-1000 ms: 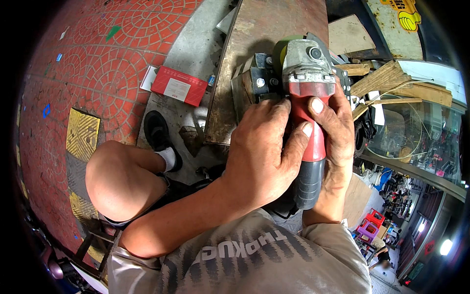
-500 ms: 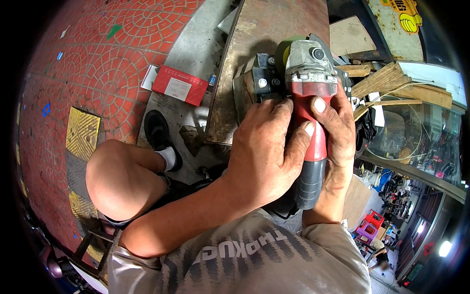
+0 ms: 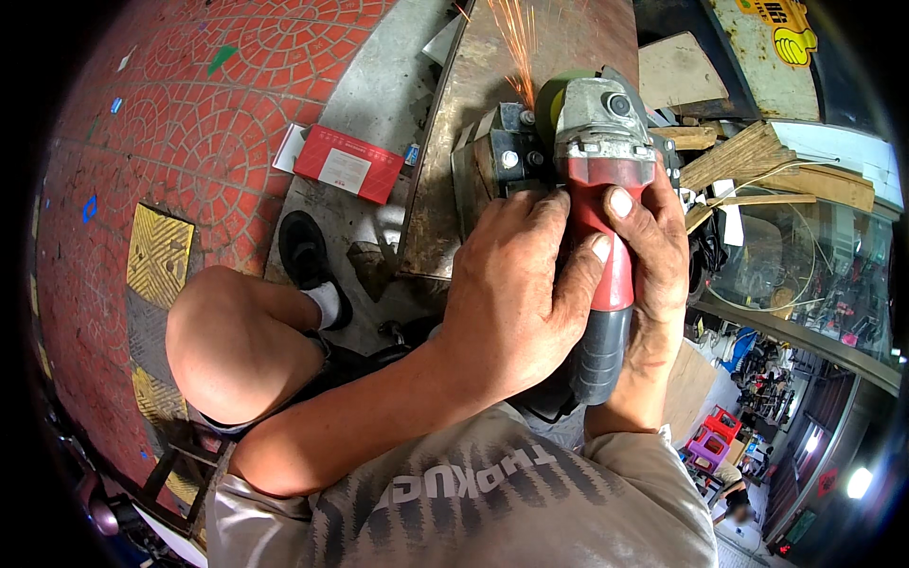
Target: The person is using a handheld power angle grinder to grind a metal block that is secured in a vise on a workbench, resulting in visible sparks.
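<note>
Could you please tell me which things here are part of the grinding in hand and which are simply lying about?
In use: red and grey angle grinder, left hand, right hand, rusty brown steel plate, throwing sparks.
Lying about: flat red cardboard box, stacked wooden offcuts.

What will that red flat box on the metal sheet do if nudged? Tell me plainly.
The red box lies flat on its broad face, so it would probably slide rather than tip or roll. It looks like thin card, likely light and easy to dent. The metal sheet under it looks smooth, so a small push may move it.
</note>
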Motion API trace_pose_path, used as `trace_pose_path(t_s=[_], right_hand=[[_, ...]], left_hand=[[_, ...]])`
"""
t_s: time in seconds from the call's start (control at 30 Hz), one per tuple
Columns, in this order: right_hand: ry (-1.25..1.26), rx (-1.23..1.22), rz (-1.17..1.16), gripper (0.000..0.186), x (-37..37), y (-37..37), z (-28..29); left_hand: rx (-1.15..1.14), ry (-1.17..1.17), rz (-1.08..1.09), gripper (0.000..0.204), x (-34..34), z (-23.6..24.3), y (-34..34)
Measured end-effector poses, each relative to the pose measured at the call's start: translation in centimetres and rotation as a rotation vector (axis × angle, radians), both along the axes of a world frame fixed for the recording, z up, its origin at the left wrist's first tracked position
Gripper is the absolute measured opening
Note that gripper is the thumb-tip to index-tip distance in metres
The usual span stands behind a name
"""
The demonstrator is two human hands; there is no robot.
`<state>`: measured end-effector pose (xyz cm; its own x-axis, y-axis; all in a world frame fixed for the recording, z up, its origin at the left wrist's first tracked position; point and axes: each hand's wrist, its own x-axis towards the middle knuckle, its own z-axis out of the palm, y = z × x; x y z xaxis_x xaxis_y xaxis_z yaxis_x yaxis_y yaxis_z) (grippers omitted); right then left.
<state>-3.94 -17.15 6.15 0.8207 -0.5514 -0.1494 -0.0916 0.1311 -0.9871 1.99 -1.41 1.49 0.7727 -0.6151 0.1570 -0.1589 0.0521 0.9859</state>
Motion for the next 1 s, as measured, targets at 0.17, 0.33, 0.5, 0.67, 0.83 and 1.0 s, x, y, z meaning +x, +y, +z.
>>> trace_pose_path(t_s=[0.17,0.33,0.5,0.67,0.83,1.0], right_hand=[[0.005,0.028,-0.01,0.091,0.2,0.7,0.3],[0.008,0.018,0.011,0.088,0.2,0.5,0.3],[-0.021,0.036,0.005,0.086,0.4,0.8,0.2],[-0.04,0.058,-0.005,0.087,0.3,0.5,0.0],[-0.021,0.044,0.029,0.088,0.5,0.3,0.2],[-0.101,0.023,-0.02,0.09,-0.1,-0.2,-0.7]], left_hand=[[-0.003,0.003,0.014,0.035,0.0,0.0,0.1],[-0.004,0.008,0.02,0.036,0.0,0.0,0.1],[-0.028,0.025,0.028,0.037,0.0,-0.1,0.2],[-0.016,0.017,0.026,0.038,0.0,-0.1,0.0],[-0.01,0.038,0.002,0.04,0.0,0.0,0.1],[0.014,-0.131,0.0,0.047,0.2,0.0,-0.1]])
